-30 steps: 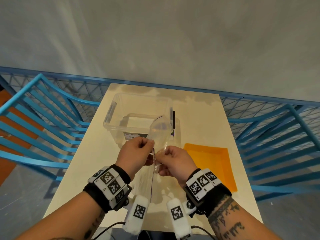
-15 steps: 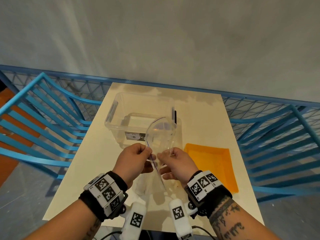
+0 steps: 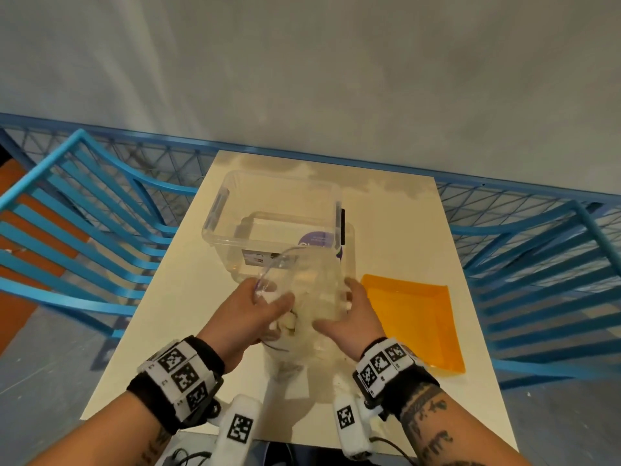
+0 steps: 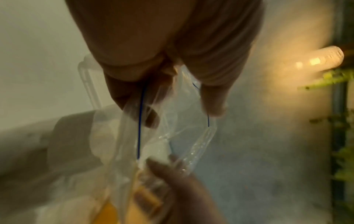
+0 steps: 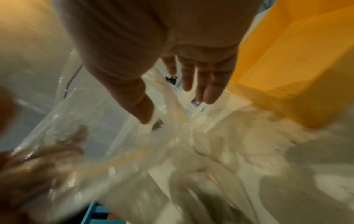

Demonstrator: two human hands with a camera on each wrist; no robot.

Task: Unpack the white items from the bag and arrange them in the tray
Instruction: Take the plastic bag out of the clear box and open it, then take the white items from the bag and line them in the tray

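A clear zip bag (image 3: 304, 290) stands on the table between my hands with its mouth spread wide. Pale white items (image 3: 285, 322) show low inside it. My left hand (image 3: 265, 297) pinches the bag's left rim, the blue zip line (image 4: 140, 121) running out from under its thumb and fingers. My right hand (image 3: 349, 299) lies against the bag's right side, fingers (image 5: 207, 91) straight and thumb spread. The orange tray (image 3: 416, 317) sits just right of my right hand and nothing shows in it. In the right wrist view the tray's wall (image 5: 287, 78) is close to the fingers.
A clear plastic bin (image 3: 235, 200) with a purple label stands right behind the bag. The cream table (image 3: 188, 297) has blue slatted chairs (image 3: 84, 230) on both sides and a blue mesh rail behind. Wrist camera cables hang at the near edge.
My hands have moved apart and the bag's mouth has gone from a narrow slit to a wide round opening. My right hand has gone from pinching the rim to lying along the side.
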